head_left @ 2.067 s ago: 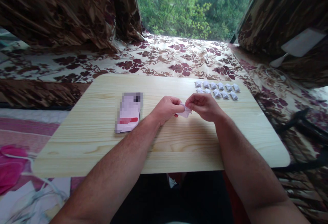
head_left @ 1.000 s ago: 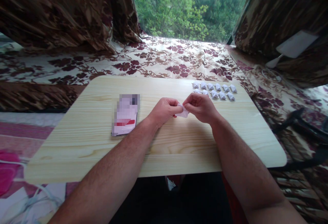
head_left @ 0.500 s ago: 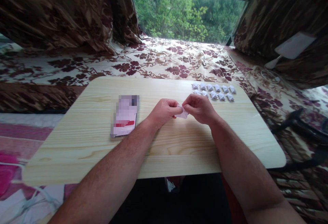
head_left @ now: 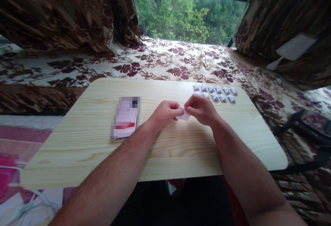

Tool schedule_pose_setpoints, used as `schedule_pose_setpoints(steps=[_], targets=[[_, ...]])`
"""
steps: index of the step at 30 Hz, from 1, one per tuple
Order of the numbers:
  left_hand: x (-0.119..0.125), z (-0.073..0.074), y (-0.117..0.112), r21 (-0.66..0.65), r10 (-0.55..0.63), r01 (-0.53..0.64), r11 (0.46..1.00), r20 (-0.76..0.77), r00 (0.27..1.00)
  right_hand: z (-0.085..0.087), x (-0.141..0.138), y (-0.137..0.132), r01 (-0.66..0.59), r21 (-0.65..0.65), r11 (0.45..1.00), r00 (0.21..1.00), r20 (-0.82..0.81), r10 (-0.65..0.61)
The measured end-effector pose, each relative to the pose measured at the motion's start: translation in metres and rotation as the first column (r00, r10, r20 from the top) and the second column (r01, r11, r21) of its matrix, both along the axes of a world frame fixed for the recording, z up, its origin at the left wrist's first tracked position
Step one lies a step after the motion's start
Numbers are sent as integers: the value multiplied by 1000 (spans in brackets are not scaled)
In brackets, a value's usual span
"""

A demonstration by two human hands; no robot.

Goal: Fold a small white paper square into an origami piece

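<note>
A small piece of folded white paper (head_left: 183, 115) is held between both hands above the middle of the wooden table (head_left: 181, 150). My left hand (head_left: 167, 111) pinches its left side, thumb on top. My right hand (head_left: 200, 108) is closed on its upper right edge with thumb and forefinger. The fingers cover much of the paper, so its exact folds are hard to make out. Beyond my right hand, several small folded white paper pieces (head_left: 219, 89) sit in two rows near the table's far right corner. My right hand partly hides the nearer row.
A phone (head_left: 126, 117), partly blurred out, lies on the table left of my left forearm. A white lamp (head_left: 296, 47) stands at the right by the curtain. White cables (head_left: 33, 198) and papers lie below the table's left edge. A dark chair-like frame (head_left: 305, 129) is at the right.
Both hands stay in nearly the same place on the paper, with only slight finger movement. The whole view has shifted very slightly.
</note>
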State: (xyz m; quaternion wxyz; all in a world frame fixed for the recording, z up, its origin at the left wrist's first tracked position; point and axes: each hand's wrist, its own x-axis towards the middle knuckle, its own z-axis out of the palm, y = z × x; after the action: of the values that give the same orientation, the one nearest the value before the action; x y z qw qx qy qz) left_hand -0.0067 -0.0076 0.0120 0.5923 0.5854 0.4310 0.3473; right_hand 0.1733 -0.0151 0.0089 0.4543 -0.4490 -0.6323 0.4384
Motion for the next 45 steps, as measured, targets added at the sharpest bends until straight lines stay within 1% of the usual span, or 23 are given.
schedule_pose_setpoints(steps=[6,12,24,27,30,34,37,40,45], targets=[[1,1,-2,44,-11,12,999,-34,999,0,-1,0,10,2,1000,999,-49,-10],[2,1,-3,74,22,-17,997,-70,997,1,-1,0,42,13,999,999,-13,-42],[5,1,-3,3,60,-60,998,-4,998,1,-3,0,37,-10,999,997,-62,-38],[5,1,-3,-9,83,-83,997,1,997,2,-3,2,38,-40,998,995,-87,-42],[5,0,-2,-4,88,-87,996,29,996,4,-2,2,24,-96,995,993,-112,-35],[4,-3,0,21,102,-103,994,48,994,7,0,2,10,-133,991,999,-50,-17],[3,-4,0,72,96,-98,993,26,995,6,1,1,23,-111,994,999,31,-20],[3,-5,-1,119,101,-99,988,-10,995,5,1,1,33,-86,996,997,72,-26],[4,-7,-1,152,107,-103,983,-14,994,4,0,1,39,-55,998,991,133,-31]])
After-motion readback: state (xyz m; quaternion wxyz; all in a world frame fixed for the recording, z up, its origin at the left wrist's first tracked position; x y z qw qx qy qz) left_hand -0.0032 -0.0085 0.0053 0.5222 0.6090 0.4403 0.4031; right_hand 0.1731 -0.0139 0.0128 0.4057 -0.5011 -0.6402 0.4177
